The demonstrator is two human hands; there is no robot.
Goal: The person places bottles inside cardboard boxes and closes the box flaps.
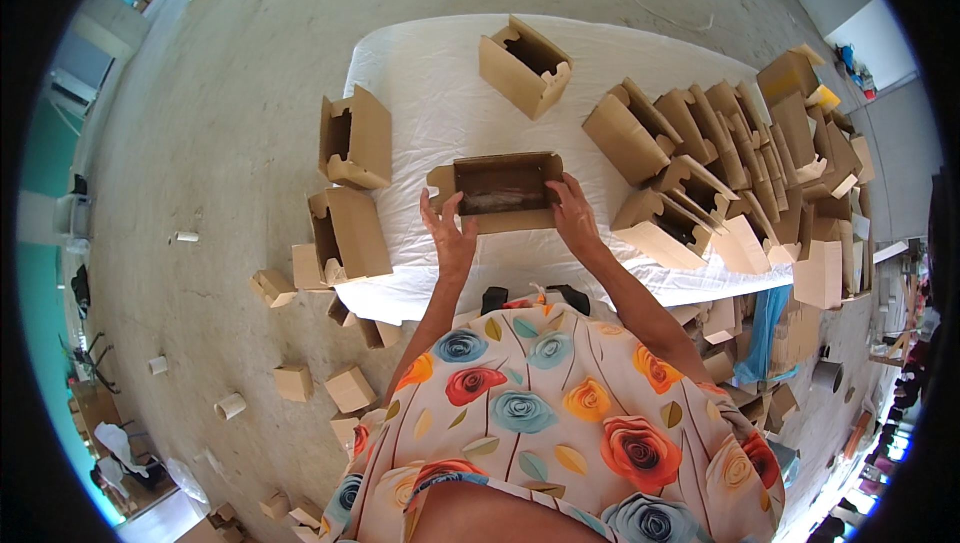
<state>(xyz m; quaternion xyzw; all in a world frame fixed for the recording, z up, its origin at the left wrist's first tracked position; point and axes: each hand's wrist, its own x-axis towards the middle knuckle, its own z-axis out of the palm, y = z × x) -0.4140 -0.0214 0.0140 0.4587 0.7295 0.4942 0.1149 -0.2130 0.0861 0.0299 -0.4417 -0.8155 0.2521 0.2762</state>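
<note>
An open cardboard box (515, 221) lies in front of me on the white cloth-covered table, its opening facing up. Something pale and shiny, perhaps clear plastic, shows at its bottom; I cannot make out what. My left hand (453, 241) is at the box's left end, fingers curled around the near left corner and flap. At the right end, my right hand (574, 217) has its fingers bent over the edge and grips the wall. Beyond it stands another open box (515, 76), and two more boxes (368, 143) sit along the table's left edge.
On the table's right side, many open boxes (625, 133) lean together in rows. Bare white cloth (420, 63) shows at the back left. Small cartons (350, 389) and short tubes (230, 406) lie on the concrete floor at left. A blue plastic sheet (765, 333) hangs near the right side.
</note>
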